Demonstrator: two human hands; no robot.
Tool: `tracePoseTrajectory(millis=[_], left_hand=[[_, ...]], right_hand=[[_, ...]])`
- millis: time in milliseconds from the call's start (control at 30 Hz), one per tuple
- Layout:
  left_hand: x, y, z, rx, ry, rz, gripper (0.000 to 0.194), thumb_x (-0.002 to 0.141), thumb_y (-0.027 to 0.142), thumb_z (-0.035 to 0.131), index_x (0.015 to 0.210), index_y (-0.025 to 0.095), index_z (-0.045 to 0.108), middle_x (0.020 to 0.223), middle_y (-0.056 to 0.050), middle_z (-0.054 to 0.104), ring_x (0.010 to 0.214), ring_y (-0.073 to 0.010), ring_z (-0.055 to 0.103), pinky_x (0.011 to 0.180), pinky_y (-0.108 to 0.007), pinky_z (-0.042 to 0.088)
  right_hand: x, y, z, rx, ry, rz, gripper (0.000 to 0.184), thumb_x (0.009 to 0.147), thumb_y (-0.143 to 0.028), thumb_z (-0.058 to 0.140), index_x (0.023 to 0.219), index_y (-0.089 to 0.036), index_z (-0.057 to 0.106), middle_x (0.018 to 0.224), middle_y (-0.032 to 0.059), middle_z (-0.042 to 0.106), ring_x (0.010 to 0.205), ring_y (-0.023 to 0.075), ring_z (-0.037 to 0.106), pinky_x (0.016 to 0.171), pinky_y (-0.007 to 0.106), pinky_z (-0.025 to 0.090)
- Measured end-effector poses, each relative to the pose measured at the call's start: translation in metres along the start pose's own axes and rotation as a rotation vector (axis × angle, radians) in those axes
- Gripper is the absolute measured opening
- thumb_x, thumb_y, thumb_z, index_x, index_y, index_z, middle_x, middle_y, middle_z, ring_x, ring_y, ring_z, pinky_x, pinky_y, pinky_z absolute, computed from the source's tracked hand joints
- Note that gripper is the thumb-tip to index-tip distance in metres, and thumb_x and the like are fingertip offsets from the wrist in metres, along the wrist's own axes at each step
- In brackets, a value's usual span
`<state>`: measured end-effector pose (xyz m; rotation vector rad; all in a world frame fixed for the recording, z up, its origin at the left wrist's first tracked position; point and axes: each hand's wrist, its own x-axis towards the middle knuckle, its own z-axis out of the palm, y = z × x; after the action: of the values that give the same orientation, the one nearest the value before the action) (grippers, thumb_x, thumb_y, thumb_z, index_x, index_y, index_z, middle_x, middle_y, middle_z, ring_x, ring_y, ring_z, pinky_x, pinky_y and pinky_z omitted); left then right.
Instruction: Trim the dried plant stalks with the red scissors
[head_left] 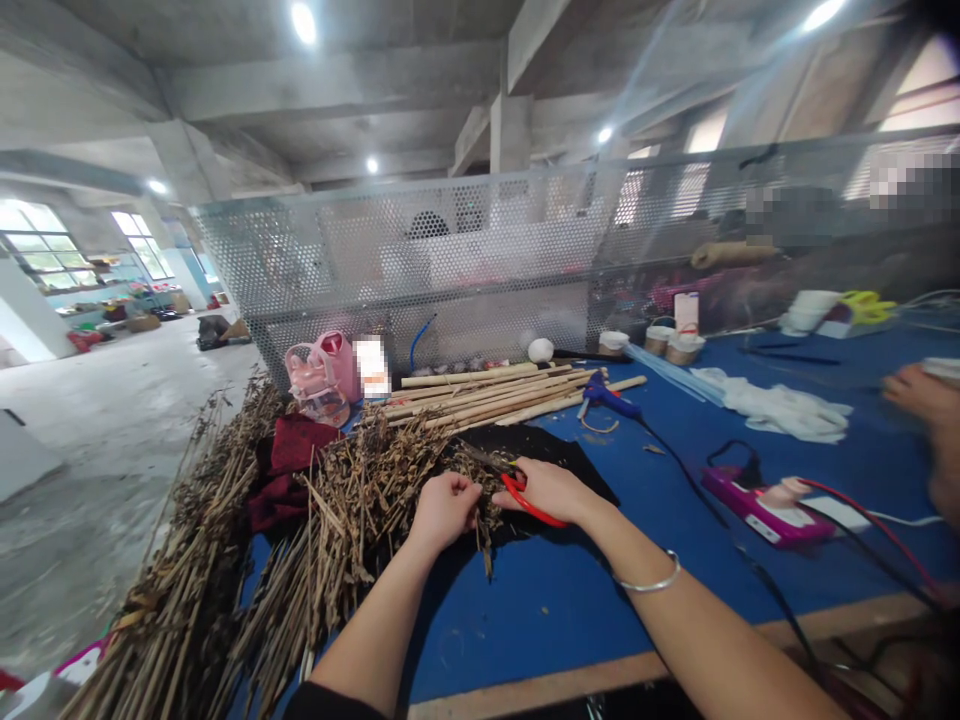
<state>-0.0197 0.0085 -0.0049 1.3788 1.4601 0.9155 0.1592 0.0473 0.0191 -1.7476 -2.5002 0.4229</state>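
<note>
My left hand [444,512] is closed, its fingertips pinched on a dried plant stem [487,535] whose brittle bits hang between my hands. In my right hand [553,490] is a pair of red-handled scissors [536,505]. Their blades point left, toward the dried pieces just beyond my left fingertips; whether the blades touch them I cannot tell. A large heap of dried stems [360,490] with shrivelled heads lies to the left of my left hand. Black cloth [577,470] is spread under and behind both hands.
Pale sticks [517,395] lie behind the heap, beside a blue glue gun [609,397]. A purple power strip [765,510] and cables are on the right. A co-worker's hand [922,395] is at the right edge. Perforated metal panels [450,260] border the blue table [510,630].
</note>
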Motion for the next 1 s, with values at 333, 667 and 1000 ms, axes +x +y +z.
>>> tracePoseTrajectory(millis=[333,667,1000], left_hand=[[-0.0033,0.0003,0.0056,0.014,-0.031,0.010,0.018,0.076,0.033,0.050,0.069,0.016,0.052,0.044,0.004,0.049,0.037,-0.0079,0.046,0.037,-0.017,0.033],[-0.0027,0.0034,0.0052,0.009,0.002,-0.026,0.018,0.077,0.029,0.049,0.064,0.017,0.049,0.042,0.004,0.048,0.034,-0.0068,0.043,0.035,-0.017,0.032],[-0.0002,-0.0026,0.0064,-0.042,-0.029,0.027,0.016,0.077,0.030,0.049,0.068,0.017,0.049,0.046,0.004,0.050,0.036,-0.0068,0.044,0.036,-0.016,0.033]], right_hand=[[-0.0020,-0.0049,-0.0002,0.021,-0.021,0.017,0.061,0.063,-0.074,0.044,0.088,-0.020,0.056,0.089,0.0091,0.064,0.078,0.0245,0.061,0.058,0.026,0.038],[-0.0038,-0.0040,-0.0020,0.010,-0.045,0.012,0.063,0.061,-0.074,0.044,0.091,-0.019,0.055,0.091,0.0100,0.063,0.078,0.0252,0.061,0.059,0.028,0.039],[-0.0032,-0.0034,0.0026,0.035,0.004,-0.051,0.058,0.063,-0.070,0.048,0.090,-0.019,0.053,0.093,0.0087,0.062,0.080,0.0247,0.059,0.060,0.027,0.039]])
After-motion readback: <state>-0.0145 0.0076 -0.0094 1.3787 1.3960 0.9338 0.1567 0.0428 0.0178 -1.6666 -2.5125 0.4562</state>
